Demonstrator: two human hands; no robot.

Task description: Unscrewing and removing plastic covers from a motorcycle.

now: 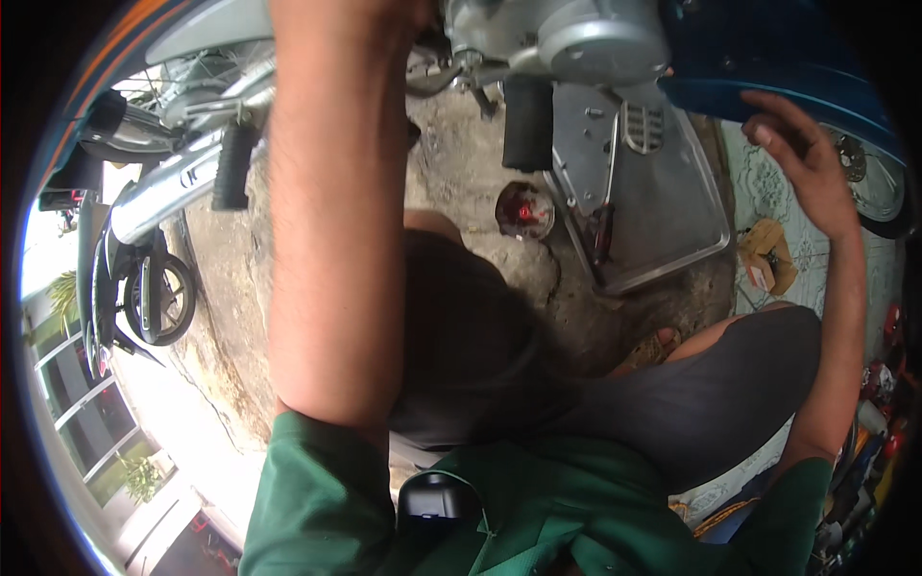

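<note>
My left arm reaches up to a motorcycle's silver engine [600,43]. Of my left hand [351,17] only the back and wrist show at the top edge; its fingers are hidden. My right hand [812,178] is raised beside the blue body panel [706,96], fingers apart with nothing in them; whether a fingertip touches the panel I cannot tell. Below the engine are a black rubber footpeg [528,130] and a ridged metal pedal [642,129]. A screwdriver [602,230] with a dark red handle lies in a metal tray [672,264].
A small round container [525,210] with red inside stands on the stained concrete left of the tray. An opened cardboard box [766,257] lies on patterned tiles at right. Assorted items [876,394] crowd the right rim. Another motorcycle [144,302] stands at far left.
</note>
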